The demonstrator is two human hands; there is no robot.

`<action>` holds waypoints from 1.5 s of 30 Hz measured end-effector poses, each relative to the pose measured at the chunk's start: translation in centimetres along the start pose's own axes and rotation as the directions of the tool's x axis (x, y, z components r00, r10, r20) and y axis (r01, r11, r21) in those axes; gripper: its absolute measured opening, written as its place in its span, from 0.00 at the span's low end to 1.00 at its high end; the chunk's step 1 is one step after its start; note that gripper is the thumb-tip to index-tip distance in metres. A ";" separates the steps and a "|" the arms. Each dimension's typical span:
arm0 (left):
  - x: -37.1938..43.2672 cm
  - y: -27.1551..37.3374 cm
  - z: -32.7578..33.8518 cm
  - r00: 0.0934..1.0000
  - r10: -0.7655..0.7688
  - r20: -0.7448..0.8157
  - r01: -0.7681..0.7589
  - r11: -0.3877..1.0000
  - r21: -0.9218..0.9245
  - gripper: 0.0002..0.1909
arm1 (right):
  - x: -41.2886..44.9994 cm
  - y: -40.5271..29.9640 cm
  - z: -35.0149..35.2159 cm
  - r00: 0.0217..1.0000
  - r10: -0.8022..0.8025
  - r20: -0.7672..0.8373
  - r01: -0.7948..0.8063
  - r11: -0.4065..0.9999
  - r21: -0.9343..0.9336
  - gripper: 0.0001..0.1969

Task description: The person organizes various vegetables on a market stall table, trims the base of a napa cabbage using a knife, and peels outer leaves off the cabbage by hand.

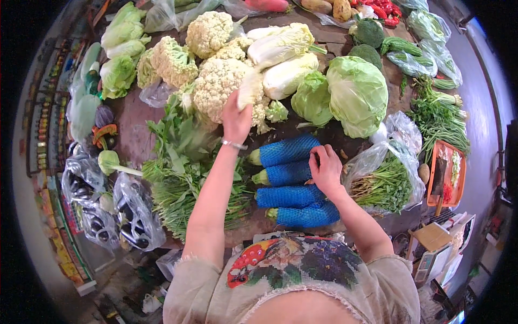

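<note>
My left hand (237, 117) reaches over the cauliflowers, closed on a pale napa cabbage leaf (247, 89) that looks slightly blurred. Beneath and beside it is a large cauliflower head (218, 87); two whole napa cabbages (289, 77) lie to its right. My right hand (325, 166), fingers curled, rests at the right end of the upper vegetables in blue foam netting (289, 150). Whether it grips the netting I cannot tell. Several such netted vegetables with pale green ends lie in a stack before me. A round green cabbage (357, 96) sits beyond my right hand.
Leafy greens (194, 190) spread along the left forearm. Bagged eggplants (133, 218) lie farther left. On the right are a bag of stemmed greens (380, 182) and an orange tray (460, 174) holding a cleaver and chopped pieces. Broccoli (367, 33) and lettuces (118, 77) stand at the back.
</note>
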State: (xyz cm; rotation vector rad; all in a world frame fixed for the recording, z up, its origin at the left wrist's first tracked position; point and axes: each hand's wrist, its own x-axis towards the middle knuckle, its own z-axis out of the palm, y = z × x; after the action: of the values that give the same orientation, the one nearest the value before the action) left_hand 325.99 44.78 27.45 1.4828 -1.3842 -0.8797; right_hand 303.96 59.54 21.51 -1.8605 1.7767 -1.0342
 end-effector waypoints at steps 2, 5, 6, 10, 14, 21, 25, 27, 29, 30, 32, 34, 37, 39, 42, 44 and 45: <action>1.1 0.7 1.1 0.889 0.426 0.168 -0.447 0.729 0.518 0.19 | -0.1 0.1 0.1 1.000 -0.009 -0.014 0.009 1.000 0.007 0.05; 3.1 -1.4 1.7 0.770 0.492 0.406 -0.630 0.486 0.606 0.25 | -0.2 -0.1 0.5 1.000 0.002 0.003 -0.002 1.000 0.028 0.04; 3.5 -1.7 1.9 0.694 0.506 0.512 -0.702 0.318 0.637 0.26 | -0.2 0.0 0.4 1.000 0.005 -0.001 -0.005 1.000 0.023 0.04; 2.9 -2.4 1.7 0.655 0.544 0.525 -0.741 0.326 0.587 0.25 | -0.3 0.2 0.3 1.000 0.021 -0.008 -0.021 1.000 0.012 0.04; 3.9 -1.7 1.9 0.614 0.567 0.549 -0.766 0.261 0.587 0.19 | 0.0 0.3 0.4 1.000 0.018 -0.020 -0.018 1.000 0.025 0.05; 4.5 -0.6 1.9 0.542 0.461 0.703 -0.828 0.149 0.541 0.12 | 0.2 0.5 0.4 0.999 0.016 -0.034 -0.015 0.999 0.047 0.06; 4.8 -1.2 1.9 0.474 0.394 0.788 -0.876 0.121 0.466 0.11 | 0.4 0.7 0.6 0.999 0.021 -0.024 -0.020 0.998 0.057 0.06; 4.7 -1.6 2.1 0.422 0.389 0.819 -0.902 0.094 0.420 0.11 | 0.4 0.5 0.5 0.999 0.031 -0.023 -0.030 0.998 0.063 0.06; 4.5 -1.7 2.0 0.422 0.387 0.820 -0.903 0.099 0.418 0.10 | 0.4 0.4 0.5 0.999 0.029 -0.032 -0.026 0.997 0.073 0.06; 4.5 -1.8 2.1 0.421 0.390 0.819 -0.904 0.106 0.415 0.10 | 0.4 0.5 0.5 0.999 0.026 -0.041 -0.023 0.997 0.078 0.06; 4.3 -1.9 2.0 0.428 0.321 0.845 -0.903 0.107 0.417 0.09 | 0.3 0.5 0.4 0.999 0.033 -0.035 -0.030 0.996 0.083 0.06; 4.3 -1.8 2.0 0.434 0.249 0.866 -0.901 0.104 0.422 0.08 | 0.4 0.6 0.4 0.999 0.037 -0.029 -0.034 0.995 0.091 0.06; 4.2 -1.7 2.1 0.408 0.307 0.860 -0.913 0.150 0.379 0.06 | 0.4 0.6 0.4 0.999 0.032 -0.035 -0.030 0.997 0.066 0.07; 4.0 -1.6 2.3 0.441 0.166 0.882 -0.894 0.172 0.415 0.05 | 0.5 0.5 0.3 0.998 0.032 -0.050 -0.029 0.998 0.063 0.06; 3.2 -2.8 1.5 0.512 0.369 0.776 -0.853 0.328 0.407 0.08 | 0.2 0.4 0.6 0.999 0.029 -0.044 -0.024 0.995 0.093 0.06; 2.7 -2.9 0.9 0.664 0.414 0.623 -0.743 0.460 0.486 0.08 | 0.5 0.4 0.5 0.999 0.007 -0.049 -0.002 0.995 0.102 0.06; 2.5 -1.7 0.5 0.741 0.498 0.449 -0.670 0.582 0.460 0.08 | 0.3 0.5 0.4 0.999 0.002 -0.053 0.004 0.995 0.103 0.06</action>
State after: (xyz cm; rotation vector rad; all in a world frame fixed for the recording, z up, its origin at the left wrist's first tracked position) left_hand 326.39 42.19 25.86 1.1797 -2.3551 -0.1904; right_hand 303.87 59.07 20.98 -1.7876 1.7173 -1.1628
